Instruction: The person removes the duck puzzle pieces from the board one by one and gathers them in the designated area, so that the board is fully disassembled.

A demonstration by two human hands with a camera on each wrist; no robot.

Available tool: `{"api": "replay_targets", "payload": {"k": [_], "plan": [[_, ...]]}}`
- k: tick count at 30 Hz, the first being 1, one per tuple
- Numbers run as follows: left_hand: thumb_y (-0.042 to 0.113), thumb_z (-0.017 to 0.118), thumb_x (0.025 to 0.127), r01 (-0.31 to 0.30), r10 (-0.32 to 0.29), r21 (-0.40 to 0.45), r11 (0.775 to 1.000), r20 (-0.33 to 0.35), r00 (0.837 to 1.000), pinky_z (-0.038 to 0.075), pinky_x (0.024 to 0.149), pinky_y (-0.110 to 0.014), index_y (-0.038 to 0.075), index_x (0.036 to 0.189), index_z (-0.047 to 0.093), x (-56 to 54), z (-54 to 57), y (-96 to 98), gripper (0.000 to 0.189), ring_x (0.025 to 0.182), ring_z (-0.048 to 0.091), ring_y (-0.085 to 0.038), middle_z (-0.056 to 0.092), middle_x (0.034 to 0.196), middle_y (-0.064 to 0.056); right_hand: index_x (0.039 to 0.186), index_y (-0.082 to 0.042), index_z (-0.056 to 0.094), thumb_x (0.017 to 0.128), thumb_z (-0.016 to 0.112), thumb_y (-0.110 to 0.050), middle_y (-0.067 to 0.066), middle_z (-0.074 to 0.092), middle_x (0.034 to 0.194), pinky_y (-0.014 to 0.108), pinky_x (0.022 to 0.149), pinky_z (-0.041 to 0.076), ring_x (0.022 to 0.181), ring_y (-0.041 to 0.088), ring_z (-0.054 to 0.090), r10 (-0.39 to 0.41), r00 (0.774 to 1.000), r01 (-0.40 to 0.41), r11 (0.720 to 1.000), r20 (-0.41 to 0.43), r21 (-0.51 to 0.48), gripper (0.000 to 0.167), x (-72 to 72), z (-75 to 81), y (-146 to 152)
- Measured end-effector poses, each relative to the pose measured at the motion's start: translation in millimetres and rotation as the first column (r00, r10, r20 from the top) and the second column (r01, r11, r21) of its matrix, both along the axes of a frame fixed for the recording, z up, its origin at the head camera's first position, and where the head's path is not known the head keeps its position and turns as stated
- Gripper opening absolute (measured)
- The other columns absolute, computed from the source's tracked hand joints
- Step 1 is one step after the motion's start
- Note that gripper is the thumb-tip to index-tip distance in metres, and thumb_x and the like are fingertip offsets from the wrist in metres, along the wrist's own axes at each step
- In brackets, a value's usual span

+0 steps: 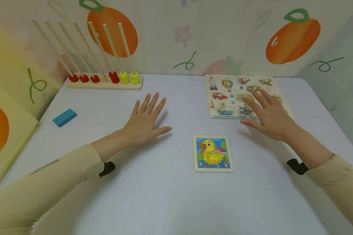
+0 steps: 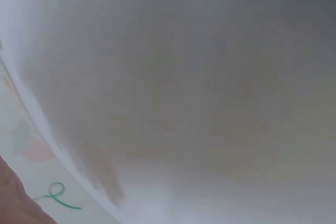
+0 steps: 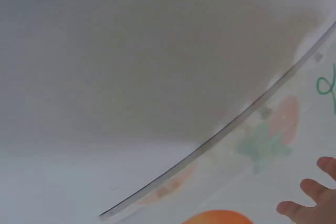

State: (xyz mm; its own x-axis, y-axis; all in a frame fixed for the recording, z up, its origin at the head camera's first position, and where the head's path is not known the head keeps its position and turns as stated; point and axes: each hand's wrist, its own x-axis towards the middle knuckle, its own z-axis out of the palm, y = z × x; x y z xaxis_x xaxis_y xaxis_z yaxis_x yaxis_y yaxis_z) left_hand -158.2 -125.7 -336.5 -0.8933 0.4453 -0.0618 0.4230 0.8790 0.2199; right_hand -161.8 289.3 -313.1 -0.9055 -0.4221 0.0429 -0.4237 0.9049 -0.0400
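Note:
My left hand (image 1: pixel 144 122) is spread flat over the white table, fingers straight and apart, holding nothing. To its right lies a small square duck puzzle (image 1: pixel 213 153) in a pale wooden frame. My right hand (image 1: pixel 269 114) has its fingers spread over the right part of a wooden vehicle puzzle board (image 1: pixel 233 90) and hides some of its pictures; whether it touches the board cannot be told. In the right wrist view only some fingertips (image 3: pixel 310 198) show at the lower right. A sliver of the left hand (image 2: pixel 18 198) enters the left wrist view at the lower left.
At the back left stands a wooden counting rack (image 1: pixel 106 85) with tall upright rods and red and yellow beads. A blue block (image 1: pixel 64 117) lies at the left side of the table (image 1: pixel 153 202). A fruit-patterned cloth (image 1: pixel 161 39) hangs behind the table.

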Motion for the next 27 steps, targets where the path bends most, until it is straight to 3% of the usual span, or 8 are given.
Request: {"api": "replay_targets", "payload": {"k": [8, 14, 17, 21, 24, 27], "plan": [[0.069, 0.044, 0.093, 0.081, -0.08, -0.007, 0.997, 0.039, 0.996, 0.0, 0.127, -0.055, 0.024, 0.16, 0.0, -4.0, 3.6, 36.4, 0.092, 0.158, -0.008, -0.031, -0.008, 0.17, -0.006, 0.15, -0.016, 0.04, 0.094, 0.062, -0.046, 0.019, 0.028, 0.161, 0.068, 0.117, 0.02, 0.149, 0.045, 0.019, 0.09, 0.995, -0.092, 0.994, -0.035, -0.067, 0.068, -3.5, 3.4, -32], [0.064, 0.045, 0.096, 0.144, -0.148, 0.04, 0.989, 0.135, 0.98, -0.001, 0.128, -0.051, 0.019, 0.161, 0.005, -4.0, 0.6, 55.5, 0.088, 0.158, -0.007, -0.027, -0.004, 0.17, -0.005, 0.147, -0.017, 0.045, 0.093, 0.066, -0.041, 0.016, 0.035, 0.158, 0.063, 0.115, 0.028, 0.145, 0.041, 0.03, 0.145, 0.989, -0.149, 0.978, -0.036, -0.144, 0.063, -4.3, 2.1, -57], [0.06, 0.047, 0.097, 0.184, -0.196, 0.077, 0.98, 0.183, 0.963, 0.001, 0.128, -0.051, 0.018, 0.16, 0.011, -4.4, -1.6, 61.0, 0.084, 0.158, -0.005, -0.026, 0.0, 0.17, -0.004, 0.144, -0.019, 0.048, 0.092, 0.068, -0.04, 0.013, 0.039, 0.155, 0.061, 0.113, 0.034, 0.142, 0.038, 0.035, 0.166, 0.986, -0.168, 0.969, -0.025, -0.18, 0.06, -3.7, -0.4, -67], [0.055, 0.05, 0.097, 0.244, -0.27, 0.129, 0.961, 0.263, 0.926, 0.002, 0.127, -0.052, 0.02, 0.159, 0.02, -4.4, -3.1, 67.0, 0.078, 0.158, -0.001, -0.028, 0.006, 0.17, -0.005, 0.138, -0.018, 0.055, 0.093, 0.067, -0.04, 0.011, 0.046, 0.149, 0.058, 0.109, 0.042, 0.138, 0.034, 0.041, 0.198, 0.98, -0.189, 0.954, 0.017, -0.234, 0.052, -2.6, -1.9, -78], [0.055, 0.051, 0.096, 0.271, -0.302, 0.136, 0.953, 0.322, 0.897, 0.001, 0.127, -0.053, 0.022, 0.159, 0.023, -3.2, -4.9, 71.2, 0.077, 0.158, -0.001, -0.028, 0.007, 0.169, -0.004, 0.132, -0.015, 0.06, 0.094, 0.066, -0.038, 0.01, 0.053, 0.14, 0.054, 0.106, 0.045, 0.131, 0.031, 0.048, 0.242, 0.969, -0.219, 0.937, 0.05, -0.272, 0.044, -2.7, -2.7, -86], [0.057, 0.052, 0.095, 0.285, -0.311, 0.125, 0.95, 0.348, 0.884, 0.001, 0.127, -0.052, 0.021, 0.159, 0.023, -1.8, -7.7, 74.4, 0.079, 0.158, -0.001, -0.028, 0.008, 0.169, -0.004, 0.126, -0.014, 0.064, 0.095, 0.065, -0.037, 0.008, 0.057, 0.13, 0.05, 0.103, 0.048, 0.123, 0.027, 0.053, 0.285, 0.955, -0.25, 0.921, 0.079, -0.298, 0.038, -2.9, -4.3, -93]]}}
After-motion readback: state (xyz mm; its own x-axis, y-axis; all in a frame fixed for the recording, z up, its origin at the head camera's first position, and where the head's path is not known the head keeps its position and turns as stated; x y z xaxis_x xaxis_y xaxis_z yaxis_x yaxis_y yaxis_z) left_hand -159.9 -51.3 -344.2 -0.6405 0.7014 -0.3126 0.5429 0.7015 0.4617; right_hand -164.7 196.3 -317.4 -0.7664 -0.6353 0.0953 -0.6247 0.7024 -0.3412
